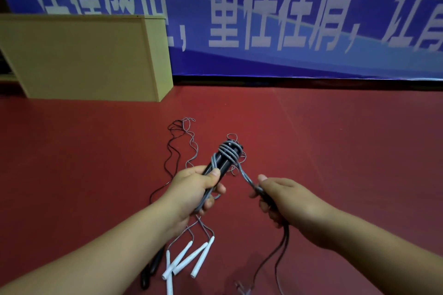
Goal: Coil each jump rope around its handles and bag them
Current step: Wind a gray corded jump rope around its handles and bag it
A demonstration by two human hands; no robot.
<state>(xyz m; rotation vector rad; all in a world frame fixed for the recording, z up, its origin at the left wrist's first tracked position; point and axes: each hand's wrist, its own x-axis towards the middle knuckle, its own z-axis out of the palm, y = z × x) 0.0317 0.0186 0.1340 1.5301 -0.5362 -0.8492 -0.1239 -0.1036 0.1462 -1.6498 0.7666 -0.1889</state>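
Note:
My left hand (196, 189) grips a pair of black jump-rope handles (224, 161), held together and pointing up and away. Grey rope (229, 151) is wound in several turns around their upper end. My right hand (285, 199) holds the free doubled length of that grey rope (247, 178), which runs taut from the handles into my fist and trails down past my wrist to the floor. Several white handles (189, 258) lie on the red floor below my left wrist. A black handle (153, 268) lies beside them. No bag shows.
Loose thin ropes, one black (171, 151) and one grey (191, 148), snake away over the red floor (335, 139). A yellow wooden box (84, 55) stands at the back left. A blue banner (287, 19) with white characters covers the far wall.

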